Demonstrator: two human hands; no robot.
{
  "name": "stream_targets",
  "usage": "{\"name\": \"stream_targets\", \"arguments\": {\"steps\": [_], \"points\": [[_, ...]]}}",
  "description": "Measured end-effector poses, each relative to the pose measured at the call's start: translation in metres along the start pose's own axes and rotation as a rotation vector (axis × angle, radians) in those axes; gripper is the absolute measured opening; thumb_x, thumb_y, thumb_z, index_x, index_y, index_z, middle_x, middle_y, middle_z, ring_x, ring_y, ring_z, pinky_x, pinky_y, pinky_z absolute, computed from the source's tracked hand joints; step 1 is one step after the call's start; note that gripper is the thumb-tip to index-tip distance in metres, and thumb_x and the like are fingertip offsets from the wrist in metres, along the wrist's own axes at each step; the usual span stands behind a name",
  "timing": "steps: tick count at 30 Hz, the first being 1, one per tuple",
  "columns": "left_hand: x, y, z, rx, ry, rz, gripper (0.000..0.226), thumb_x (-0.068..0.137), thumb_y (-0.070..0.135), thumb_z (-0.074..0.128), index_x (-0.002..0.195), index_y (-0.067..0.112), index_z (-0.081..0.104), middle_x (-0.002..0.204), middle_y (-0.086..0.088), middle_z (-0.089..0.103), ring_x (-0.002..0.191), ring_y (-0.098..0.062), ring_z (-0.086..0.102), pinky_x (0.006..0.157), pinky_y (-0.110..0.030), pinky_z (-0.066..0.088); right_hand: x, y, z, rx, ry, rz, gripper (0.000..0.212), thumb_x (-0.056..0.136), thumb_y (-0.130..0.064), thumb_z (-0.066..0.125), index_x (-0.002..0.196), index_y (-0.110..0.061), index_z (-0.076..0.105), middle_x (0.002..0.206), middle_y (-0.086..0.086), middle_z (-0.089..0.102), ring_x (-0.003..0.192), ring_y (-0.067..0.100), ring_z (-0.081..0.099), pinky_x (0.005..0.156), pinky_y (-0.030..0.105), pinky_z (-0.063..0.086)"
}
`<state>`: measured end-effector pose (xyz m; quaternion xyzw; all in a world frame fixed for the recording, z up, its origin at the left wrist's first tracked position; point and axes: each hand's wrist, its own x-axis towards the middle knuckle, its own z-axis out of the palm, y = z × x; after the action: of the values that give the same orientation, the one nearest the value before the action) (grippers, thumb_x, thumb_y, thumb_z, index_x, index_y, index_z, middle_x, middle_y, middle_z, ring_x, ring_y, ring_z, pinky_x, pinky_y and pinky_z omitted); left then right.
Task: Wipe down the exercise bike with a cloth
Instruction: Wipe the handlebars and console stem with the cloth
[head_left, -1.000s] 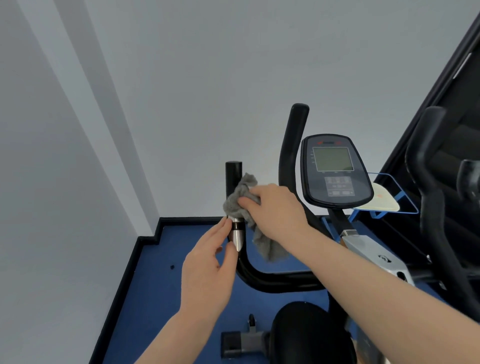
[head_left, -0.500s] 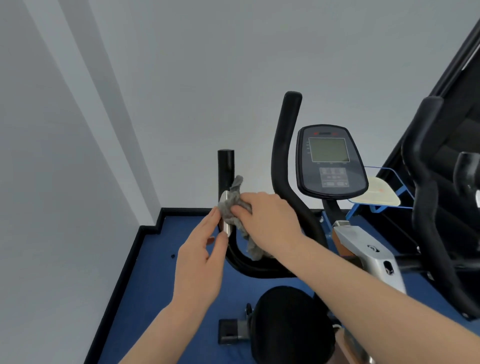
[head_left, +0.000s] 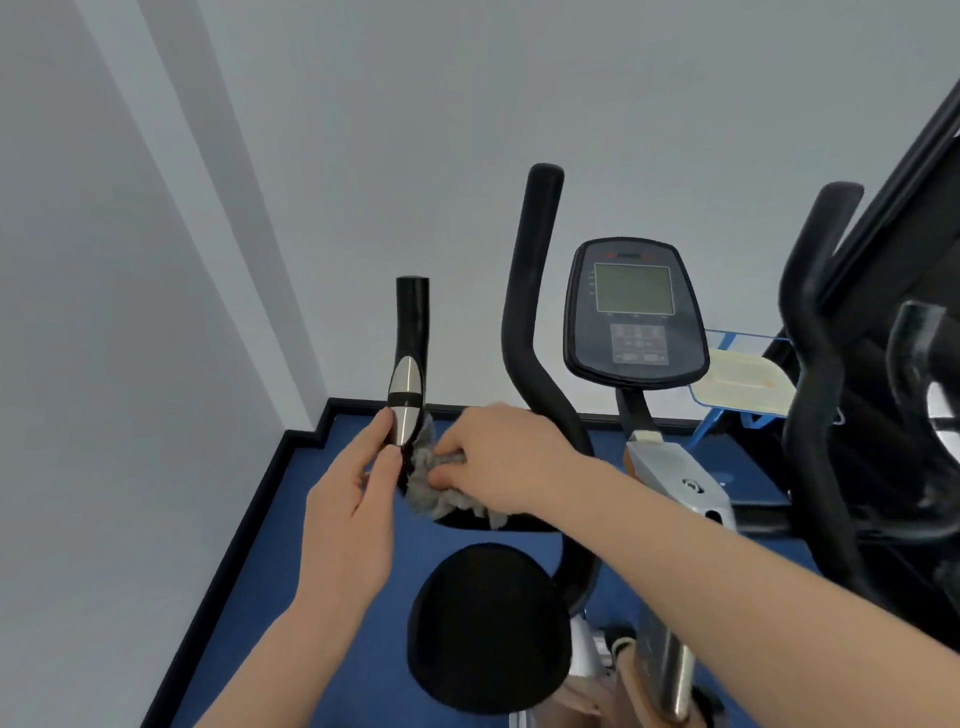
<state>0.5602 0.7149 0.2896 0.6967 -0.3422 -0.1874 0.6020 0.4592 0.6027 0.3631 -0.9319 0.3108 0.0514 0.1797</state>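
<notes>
Mid-wipe on the left handlebar (head_left: 410, 332): right hand (head_left: 511, 457) bunches the grey cloth (head_left: 434, 486) against its bend, left hand (head_left: 353, 499) looks relaxed steadying the silver sensor (head_left: 405, 402), so next probably drag along the lower bar.

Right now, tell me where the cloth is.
The grey cloth is bunched in the right hand, pressed against the left handlebar just below its silver sensor, centre of view.

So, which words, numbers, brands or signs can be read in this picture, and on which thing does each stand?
None can be read with certainty.
Console: a reddish brand mark above the screen, too blurred to read.
Console screen: blank, no digits show; the small marks beside and under it are too small.
Console buttons: their symbols are blurred.
Silver frame cover: a round emblem, not legible.
Grey cloth and handlebar: no text.
</notes>
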Motion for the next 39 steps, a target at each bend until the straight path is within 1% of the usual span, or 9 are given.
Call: {"name": "stream_targets", "arguments": {"steps": [2, 4, 11, 15, 19, 23, 31, 35, 39], "points": [[-0.008, 0.003, 0.005, -0.007, 0.018, -0.019, 0.037, 0.100, 0.023, 0.050, 0.136, 0.033, 0.053, 0.092, 0.043, 0.061, 0.082, 0.023, 0.053, 0.073, 0.005, 0.037, -0.001, -0.005, 0.003, -0.026, 0.056, -0.027, 0.027, 0.096, -0.040, 0.050, 0.085, -0.018, 0.061, 0.085, 0.001, 0.061, 0.082, 0.020, 0.058, 0.058, 0.029, 0.034], [-0.016, 0.005, 0.007, -0.013, 0.023, -0.028, 0.038, 0.100, 0.022, 0.049, 0.136, 0.036, 0.048, 0.115, 0.038, 0.057, 0.095, 0.028, 0.050, 0.077, 0.007, 0.034, -0.010, -0.006, 0.013, -0.074, 0.105, -0.081, 0.028, 0.100, -0.038, 0.044, 0.097, -0.017, 0.062, 0.092, 0.001, 0.062, 0.089, 0.021, 0.058, 0.062, 0.030, 0.032], [-0.045, 0.014, 0.012, 0.070, -0.014, -0.050, 0.038, 0.099, 0.027, 0.049, 0.129, 0.049, 0.044, 0.133, 0.041, 0.037, 0.119, 0.032, 0.029, 0.087, 0.009, 0.025, -0.041, 0.035, 0.007, -0.316, 0.185, -0.232, 0.020, 0.100, -0.033, 0.043, 0.088, -0.024, 0.056, 0.078, -0.006, 0.050, 0.092, 0.021, 0.048, 0.070, 0.033, 0.027], [-0.051, 0.015, 0.016, 0.132, -0.015, -0.050, 0.040, 0.099, 0.028, 0.049, 0.137, 0.039, 0.048, 0.143, 0.035, 0.032, 0.127, 0.025, 0.027, 0.108, -0.013, 0.025, -0.034, 0.013, 0.029, -0.245, 0.236, -0.239, 0.020, 0.101, -0.031, 0.043, 0.110, -0.023, 0.058, 0.099, -0.001, 0.059, 0.098, 0.020, 0.046, 0.072, 0.032, 0.028], [-0.055, 0.017, 0.013, 0.135, -0.025, -0.057, 0.042, 0.098, 0.027, 0.050, 0.139, 0.037, 0.048, 0.142, 0.038, 0.032, 0.135, 0.013, 0.030, 0.114, -0.025, 0.027, -0.035, 0.030, 0.013, -0.130, 0.103, -0.225, 0.023, 0.099, -0.035, 0.045, 0.100, -0.022, 0.064, 0.087, -0.001, 0.061, 0.089, 0.018, 0.050, 0.075, 0.037, 0.045], [-0.068, 0.016, 0.014, 0.137, 0.006, -0.021, 0.040, 0.098, 0.028, 0.047, 0.137, 0.038, 0.050, 0.132, 0.047, 0.034, 0.132, 0.016, 0.031, 0.109, -0.019, 0.028, -0.031, 0.033, 0.002, -0.180, 0.036, -0.230, 0.028, 0.098, -0.035, 0.047, 0.079, -0.018, 0.058, 0.068, -0.007, 0.049, 0.075, 0.016, 0.053, 0.061, 0.033, 0.044], [-0.072, 0.019, 0.015, 0.192, 0.118, 0.093, 0.026, 0.094, 0.009, 0.052, 0.095, 0.033, 0.061, 0.097, 0.019, 0.060, 0.097, -0.002, 0.057, 0.080, -0.009, 0.042, -0.027, 0.035, -0.007, -0.255, -0.036, -0.242, 0.038, 0.098, -0.036, 0.047, 0.063, -0.023, 0.045, 0.061, -0.006, 0.046, 0.062, 0.012, 0.048, 0.060, 0.034, 0.045], [-0.074, 0.016, 0.017, 0.148, 0.097, 0.031, 0.025, 0.094, 0.015, 0.051, 0.081, 0.034, 0.060, 0.077, 0.010, 0.062, 0.073, -0.016, 0.056, 0.064, -0.023, 0.043, -0.013, 0.025, 0.002, -0.323, -0.018, -0.215, 0.035, 0.101, -0.039, 0.039, 0.084, -0.016, 0.058, 0.072, -0.005, 0.053, 0.074, 0.019, 0.056, 0.059, 0.032, 0.040], [-0.075, 0.016, 0.015, 0.106, 0.048, 0.002, 0.017, 0.091, 0.029, 0.055, 0.075, 0.031, 0.061, 0.067, 0.008, 0.060, 0.061, -0.005, 0.053, 0.055, -0.016, 0.040, -0.004, 0.019, 0.014, -0.277, 0.051, -0.250, 0.032, 0.104, -0.040, 0.030, 0.128, -0.024, 0.043, 0.080, 0.000, 0.057, 0.074, 0.023, 0.056, 0.063, 0.036, 0.045]]}}
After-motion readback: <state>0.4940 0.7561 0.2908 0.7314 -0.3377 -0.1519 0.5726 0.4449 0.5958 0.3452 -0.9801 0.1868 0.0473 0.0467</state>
